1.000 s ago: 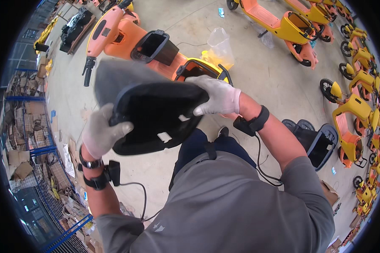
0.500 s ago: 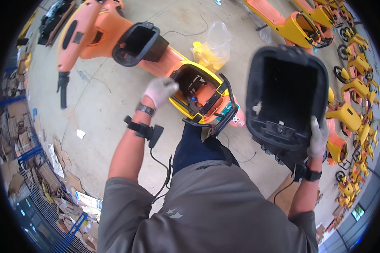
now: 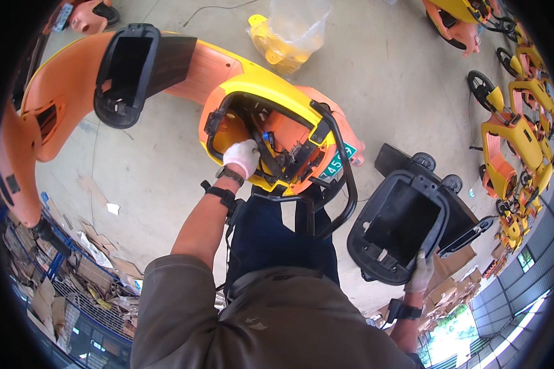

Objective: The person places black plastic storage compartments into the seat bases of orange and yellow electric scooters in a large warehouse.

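Two black seat tubs (image 3: 406, 224) (image 3: 126, 71) — one clear plastic bag (image 3: 292, 31) — two gloved hands (image 3: 241, 157) (image 3: 420, 273).

There is a single view, from a fisheye camera on the person's head, looking steeply down over the grey-shirted shoulders (image 3: 271, 320) at the near edge. It sits close above the open scooter body (image 3: 277, 123) just ahead, with the left hand (image 3: 241, 157) inside it and the right hand (image 3: 420, 273) low at the right. The concrete floor (image 3: 388, 80) curves away toward the far rim.
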{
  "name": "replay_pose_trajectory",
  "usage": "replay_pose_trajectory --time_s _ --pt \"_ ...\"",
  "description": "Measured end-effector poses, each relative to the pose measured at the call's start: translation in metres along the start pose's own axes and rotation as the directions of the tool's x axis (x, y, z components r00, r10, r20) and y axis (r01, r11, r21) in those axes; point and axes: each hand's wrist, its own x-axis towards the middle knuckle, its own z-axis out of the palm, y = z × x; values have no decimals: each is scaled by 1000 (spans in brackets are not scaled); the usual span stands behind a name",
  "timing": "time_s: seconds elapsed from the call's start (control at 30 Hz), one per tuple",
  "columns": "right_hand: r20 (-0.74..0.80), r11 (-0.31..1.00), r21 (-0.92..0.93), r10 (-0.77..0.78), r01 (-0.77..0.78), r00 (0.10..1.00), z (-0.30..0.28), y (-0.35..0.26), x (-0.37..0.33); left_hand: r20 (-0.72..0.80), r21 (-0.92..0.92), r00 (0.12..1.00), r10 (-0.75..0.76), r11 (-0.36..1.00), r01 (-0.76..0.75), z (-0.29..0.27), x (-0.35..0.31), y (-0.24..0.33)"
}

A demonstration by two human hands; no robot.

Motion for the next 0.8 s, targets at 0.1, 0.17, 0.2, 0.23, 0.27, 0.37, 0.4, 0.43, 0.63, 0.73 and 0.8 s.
replay_pose_trajectory --time_s 0.1,0.17,0.2,0.23,0.27,0.37,0.4,0.43,0.63,0.73,0.8 --pt "39 987 109 113 -116 993 11 27 -4 165 -5 974 155 988 -157 16 39 10" --pt "-2 990 98 107 -106 994 25 32 -9 362 -135 862 356 935 -329 38 69 7" --pt "28 986 83 144 -146 989 21 40 -10 512 -233 836 198 969 -87 43 70 20" --pt "24 985 77 150 -151 988 23 38 -12 657 -280 751 59 945 171 42 70 34" --pt "18 989 69 131 -132 991 26 36 -15 665 -223 742 87 971 87 51 73 40" --pt "46 990 71 117 -120 992 24 33 -22 746 -312 666 11 889 334 81 82 24" --pt "53 990 77 116 -120 992 20 36 -21 584 -294 805 104 951 91 70 72 38" --pt "77 990 91 104 -111 992 21 38 -16 574 -300 812 106 950 87 67 64 40" --pt "121 998 62 4 -11 993 18 26 -5 294 -927 912 -286 145 345 59 17 39" --pt "169 996 57 -80 71 982 9 18 -1 151 -985 945 -290 -126 119 30 -13 37" --pt "194 991 30 -133 129 972 1 18 6 45 -993 976 -214 -112 21 12 -35 28"
